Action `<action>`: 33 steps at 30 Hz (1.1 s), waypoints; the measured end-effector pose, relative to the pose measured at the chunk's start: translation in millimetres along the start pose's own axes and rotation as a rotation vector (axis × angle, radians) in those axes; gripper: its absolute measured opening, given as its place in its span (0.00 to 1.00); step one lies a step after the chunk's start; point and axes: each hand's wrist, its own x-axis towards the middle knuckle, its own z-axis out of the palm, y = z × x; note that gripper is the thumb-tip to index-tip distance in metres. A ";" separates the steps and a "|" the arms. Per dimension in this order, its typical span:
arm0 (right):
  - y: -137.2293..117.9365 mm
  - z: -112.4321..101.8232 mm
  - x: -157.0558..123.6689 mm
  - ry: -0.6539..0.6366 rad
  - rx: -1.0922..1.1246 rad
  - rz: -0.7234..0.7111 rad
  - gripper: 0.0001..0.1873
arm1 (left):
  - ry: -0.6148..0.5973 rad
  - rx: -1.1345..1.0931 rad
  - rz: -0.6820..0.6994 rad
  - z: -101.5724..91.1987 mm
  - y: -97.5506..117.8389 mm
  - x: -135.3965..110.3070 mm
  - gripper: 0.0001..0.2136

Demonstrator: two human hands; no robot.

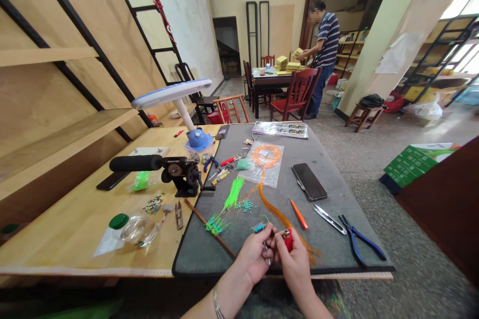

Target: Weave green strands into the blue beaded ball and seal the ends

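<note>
My left hand (255,255) is closed at the front edge of the grey mat (329,249). It pinches a small bunch with blue bits (258,228) and a thin green strand; something metallic shows lower in the grip. Beside it, nearly touching, my right hand (296,259) is wrapped round a red lighter (288,240), metal end up. No flame can be made out. Orange threads (275,212) run behind the right hand. Left of my hands, a thin brown stick (224,244) carries green-and-blue tied pieces (216,224). Turquoise beads (245,205) and bright green strands (234,193) lie further back.
On the right lie an orange pen-like tool (298,214), thread snips (330,219), blue-handled pliers (361,241) and a phone (309,182). To the left stand a black cranked device (181,174), a jar (138,231) and a lamp (187,114). A person (325,50) stands at a far table.
</note>
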 end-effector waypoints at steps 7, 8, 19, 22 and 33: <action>4.2 -1.0 -0.3 0.003 -0.033 -0.015 0.19 | 0.004 0.001 0.021 -1.4 -0.4 0.8 0.11; 4.6 -1.0 -0.4 0.006 -0.035 -0.017 0.19 | 0.002 0.004 0.021 -1.9 -0.5 1.2 0.11; -0.9 1.1 -0.8 0.014 0.026 -0.002 0.19 | 0.006 0.041 0.060 -0.7 -1.5 -0.1 0.11; 0.2 1.0 -1.5 0.009 0.028 -0.008 0.19 | 0.011 0.036 0.055 -0.5 -1.2 0.3 0.11; -0.2 2.2 -1.1 0.023 0.014 0.001 0.19 | 0.015 0.046 0.051 -0.7 -1.2 -0.2 0.11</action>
